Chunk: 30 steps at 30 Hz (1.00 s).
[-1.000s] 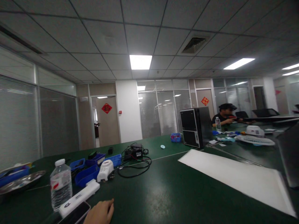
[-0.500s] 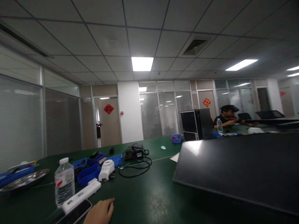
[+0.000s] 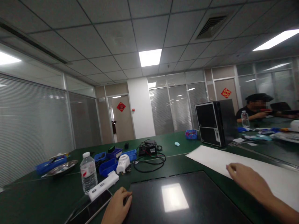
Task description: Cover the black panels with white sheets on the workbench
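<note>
A flat black glossy panel (image 3: 205, 199), like a screen, lies on the green table in front of me, a ceiling light mirrored in it. My left hand (image 3: 118, 207) is at its left edge, thumb and fingers curled against that edge. Over a long white sheet or board (image 3: 210, 157) to the right, my right hand (image 3: 245, 179) is lifted with its fingers loosely bent and nothing visible in them. Beside my left hand lie a dark-screened phone (image 3: 98, 205) and a long white device (image 3: 104, 185).
A water bottle (image 3: 88, 174), several blue bins (image 3: 108, 168), a white plug-in unit (image 3: 123, 164) and a black adapter with cables (image 3: 149, 148) stand left of centre. A black computer tower (image 3: 209, 124) is behind the sheet. Another person (image 3: 254, 107) sits at the far right.
The black panel has come from a tilted position at the right to lying flat beside my left hand. My right hand and more of the white sheet have come into sight. The view has shifted right.
</note>
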Each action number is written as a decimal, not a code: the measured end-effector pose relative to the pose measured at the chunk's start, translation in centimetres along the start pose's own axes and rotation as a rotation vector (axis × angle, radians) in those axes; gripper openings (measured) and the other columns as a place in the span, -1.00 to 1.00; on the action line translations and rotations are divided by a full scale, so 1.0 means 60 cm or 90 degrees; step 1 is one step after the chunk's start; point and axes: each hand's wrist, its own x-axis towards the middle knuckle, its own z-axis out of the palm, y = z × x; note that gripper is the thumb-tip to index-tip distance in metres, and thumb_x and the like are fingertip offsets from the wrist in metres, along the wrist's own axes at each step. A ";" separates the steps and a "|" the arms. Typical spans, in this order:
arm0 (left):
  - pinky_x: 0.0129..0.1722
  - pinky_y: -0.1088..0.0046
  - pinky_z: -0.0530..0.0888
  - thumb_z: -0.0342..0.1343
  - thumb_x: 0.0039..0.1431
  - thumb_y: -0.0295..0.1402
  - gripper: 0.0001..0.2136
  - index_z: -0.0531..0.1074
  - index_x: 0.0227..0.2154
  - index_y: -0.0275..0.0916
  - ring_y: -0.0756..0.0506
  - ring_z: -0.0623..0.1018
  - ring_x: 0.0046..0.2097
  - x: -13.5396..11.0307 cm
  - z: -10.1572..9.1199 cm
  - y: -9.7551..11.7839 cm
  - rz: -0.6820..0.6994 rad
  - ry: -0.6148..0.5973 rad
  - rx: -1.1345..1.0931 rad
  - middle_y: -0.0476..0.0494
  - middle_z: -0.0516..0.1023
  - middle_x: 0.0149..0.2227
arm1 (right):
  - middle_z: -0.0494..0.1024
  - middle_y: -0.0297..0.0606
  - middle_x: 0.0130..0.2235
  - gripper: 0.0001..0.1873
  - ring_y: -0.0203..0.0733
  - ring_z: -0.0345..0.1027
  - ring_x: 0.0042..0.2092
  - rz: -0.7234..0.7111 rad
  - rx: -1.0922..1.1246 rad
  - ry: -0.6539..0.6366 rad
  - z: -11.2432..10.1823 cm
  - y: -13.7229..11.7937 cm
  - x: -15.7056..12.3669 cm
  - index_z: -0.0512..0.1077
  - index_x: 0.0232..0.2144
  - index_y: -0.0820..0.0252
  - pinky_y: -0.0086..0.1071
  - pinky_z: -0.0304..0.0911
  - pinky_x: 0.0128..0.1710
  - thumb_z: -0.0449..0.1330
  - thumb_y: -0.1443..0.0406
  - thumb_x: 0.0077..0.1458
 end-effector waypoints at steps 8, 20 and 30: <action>0.19 0.24 0.33 -0.10 0.25 -0.18 -0.58 0.57 -0.02 -0.19 -0.21 0.48 0.14 0.013 0.006 -0.026 -0.007 -0.053 0.023 -0.17 0.56 0.08 | 0.20 -0.03 0.31 -0.19 0.22 -0.04 0.35 -0.038 -0.102 -0.177 0.042 0.151 0.019 0.34 0.22 0.13 0.27 -0.11 0.26 -0.10 -0.22 0.14; 0.23 0.23 0.29 -0.18 0.29 -0.23 -0.53 0.40 0.18 -0.10 -0.15 0.40 0.24 0.005 0.021 -0.030 0.001 -0.084 0.115 -0.02 0.39 0.27 | 0.56 0.14 -0.19 -0.58 0.22 0.49 -0.17 -0.008 -0.203 -0.108 -0.019 0.013 -0.042 0.43 -0.10 0.32 0.04 0.30 -0.20 -0.15 0.22 0.28; 0.23 0.06 0.25 -0.24 0.30 -0.30 -0.48 0.23 0.29 -0.22 -0.22 0.33 0.30 -0.004 0.024 -0.028 -0.029 -0.080 0.146 -0.21 0.41 0.25 | 0.38 -0.08 0.19 -0.42 -0.01 0.28 0.18 -0.349 0.020 -0.152 -0.055 -0.125 -0.104 0.26 0.22 0.16 -0.13 0.14 0.20 -0.14 0.00 0.33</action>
